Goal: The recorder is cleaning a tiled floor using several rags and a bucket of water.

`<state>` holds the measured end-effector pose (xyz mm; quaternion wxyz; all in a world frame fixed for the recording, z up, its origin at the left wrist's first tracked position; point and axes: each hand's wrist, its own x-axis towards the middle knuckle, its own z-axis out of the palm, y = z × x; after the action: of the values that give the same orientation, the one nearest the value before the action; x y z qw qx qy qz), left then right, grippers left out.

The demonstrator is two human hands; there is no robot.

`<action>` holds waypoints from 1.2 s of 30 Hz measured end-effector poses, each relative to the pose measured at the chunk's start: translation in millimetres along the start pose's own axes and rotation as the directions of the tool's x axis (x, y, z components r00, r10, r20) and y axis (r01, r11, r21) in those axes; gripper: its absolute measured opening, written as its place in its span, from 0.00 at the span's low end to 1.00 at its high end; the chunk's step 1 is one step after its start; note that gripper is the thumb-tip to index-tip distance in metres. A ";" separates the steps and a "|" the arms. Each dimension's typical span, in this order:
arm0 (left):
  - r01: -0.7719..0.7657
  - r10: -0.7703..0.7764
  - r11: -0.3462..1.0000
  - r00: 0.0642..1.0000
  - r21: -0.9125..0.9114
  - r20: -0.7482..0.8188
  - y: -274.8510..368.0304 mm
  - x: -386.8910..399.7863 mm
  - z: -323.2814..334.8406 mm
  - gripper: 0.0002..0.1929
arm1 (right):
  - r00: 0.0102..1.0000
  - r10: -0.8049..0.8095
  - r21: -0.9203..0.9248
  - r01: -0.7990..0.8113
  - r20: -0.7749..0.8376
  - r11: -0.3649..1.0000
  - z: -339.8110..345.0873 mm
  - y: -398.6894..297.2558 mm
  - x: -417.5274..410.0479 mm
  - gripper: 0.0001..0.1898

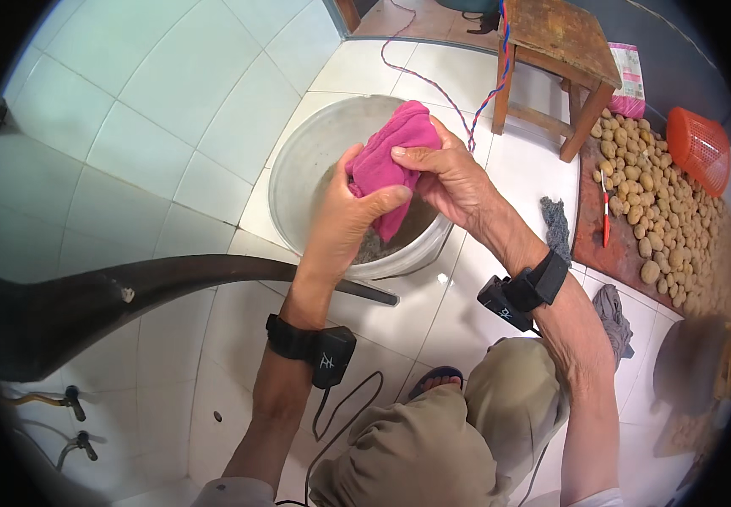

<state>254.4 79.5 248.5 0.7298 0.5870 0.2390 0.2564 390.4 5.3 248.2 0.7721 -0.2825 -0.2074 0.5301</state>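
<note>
Between both hands is a folded pink cloth point(390, 161), held above a round, whitish plastic tub point(302, 165). My left hand point(346, 209) grips its lower left side, the thumb lying across the front. On the upper right side, my right hand point(454, 168) holds the cloth with its thumb pressed on the front and its fingers behind. Murky water point(421, 222) shows in the tub below, partly hidden by the cloth and hands; a greyish mass point(373, 248) lies near the tub's lower edge. Each wrist wears a black strapped device with a mark on it.
A dark curved pipe-like piece point(213, 269) reaches from the left to below the tub. Ahead stands a wooden stool point(558, 38) beside a twisted red-and-blue cord point(428, 79). To the right are many potatoes point(656, 203), a red-handled knife point(606, 218), an orange basket point(698, 149) and grey cloths point(555, 228).
</note>
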 end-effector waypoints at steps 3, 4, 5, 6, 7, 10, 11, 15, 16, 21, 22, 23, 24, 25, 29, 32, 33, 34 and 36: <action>-0.052 0.053 0.966 0.999 0.252 0.002 -2.3 9.5 1.3 0.35 | 1.000 -0.030 -0.146 0.030 0.000 0.989 -0.6 5.7 1.0 0.25; -0.008 0.002 0.928 1.000 0.373 0.016 6.5 10.4 8.3 0.31 | 1.000 -0.027 -0.146 0.025 -0.010 0.989 -2.5 5.9 1.6 0.25; 0.032 -0.050 0.872 0.998 0.488 0.025 9.7 12.5 12.9 0.27 | 0.999 -0.041 -0.298 0.033 -0.021 0.954 -4.5 6.1 3.1 0.25; 0.039 -0.056 0.869 0.998 0.492 0.020 7.1 14.8 10.3 0.27 | 0.998 -0.054 -0.437 0.041 -0.019 0.899 -2.3 8.4 4.9 0.26; 0.030 -0.011 0.826 0.999 0.563 -0.038 0.9 17.7 6.5 0.25 | 0.999 -0.050 -0.430 0.036 -0.021 0.902 0.1 10.1 5.1 0.26; 0.009 0.064 0.745 0.994 0.667 -0.085 -11.9 22.4 2.4 0.24 | 0.993 -0.109 -0.578 0.069 -0.034 0.813 2.4 14.3 6.4 0.23; -0.014 0.094 0.712 0.993 0.702 -0.076 -15.6 23.4 1.3 0.26 | 0.986 -0.154 -0.659 0.078 -0.058 0.748 1.4 16.9 7.9 0.23; -0.063 0.159 0.674 0.985 0.736 -0.061 -26.5 25.4 -7.4 0.27 | 0.976 -0.206 -0.790 0.076 -0.065 0.608 3.6 18.3 8.0 0.23; -0.037 0.126 0.623 0.991 0.781 -0.054 -24.7 25.4 -5.2 0.27 | 0.976 -0.206 -0.792 0.070 -0.071 0.607 1.7 19.0 8.2 0.23; -0.070 0.118 0.495 0.993 0.866 0.013 -17.6 22.6 0.1 0.27 | 0.984 -0.162 -0.841 0.028 -0.071 0.540 5.8 15.0 6.4 0.22; -0.082 0.125 0.482 0.992 0.872 0.024 -16.2 21.9 2.0 0.26 | 0.984 -0.164 -0.842 0.027 -0.073 0.539 4.9 15.1 5.8 0.22; -0.094 0.132 0.469 0.991 0.878 0.036 -15.5 21.2 3.4 0.25 | 0.983 -0.179 -0.845 0.063 -0.040 0.531 3.4 15.7 5.3 0.22; -0.101 0.137 0.467 0.990 0.879 0.040 -16.3 21.7 1.9 0.25 | 0.980 -0.198 -0.846 0.104 -0.002 0.524 4.2 14.8 5.8 0.22; -0.113 0.152 0.566 0.988 0.817 0.031 -18.6 22.2 -0.7 0.25 | 0.979 -0.204 -0.846 0.109 0.000 0.522 5.0 13.3 5.1 0.22; -0.141 0.162 0.669 0.986 0.730 0.042 -16.9 16.8 -4.3 0.26 | 0.983 -0.178 -0.745 0.155 0.049 0.649 3.2 14.5 2.0 0.25; -0.130 0.205 0.580 0.979 0.804 0.010 -11.1 11.7 4.3 0.27 | 0.977 -0.212 -0.714 0.143 -0.007 0.685 6.2 13.3 0.7 0.29; -0.131 0.205 0.578 0.979 0.806 0.012 -9.9 9.9 4.2 0.27 | 0.982 -0.183 -0.720 0.097 -0.042 0.688 8.2 12.1 1.7 0.30; -0.134 0.183 0.578 0.983 0.805 0.032 -9.0 7.9 3.6 0.28 | 0.982 -0.185 -0.718 0.098 -0.043 0.689 9.3 14.3 3.6 0.30; -0.137 0.158 0.580 0.986 0.803 0.054 -7.9 5.0 4.4 0.29 | 0.955 -0.268 -0.835 0.043 -0.127 0.549 10.9 19.4 6.8 0.25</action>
<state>261.9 78.2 241.3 0.3597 0.8676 0.2877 0.1875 372.4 19.4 243.7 0.6136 -0.6518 -0.3601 0.2625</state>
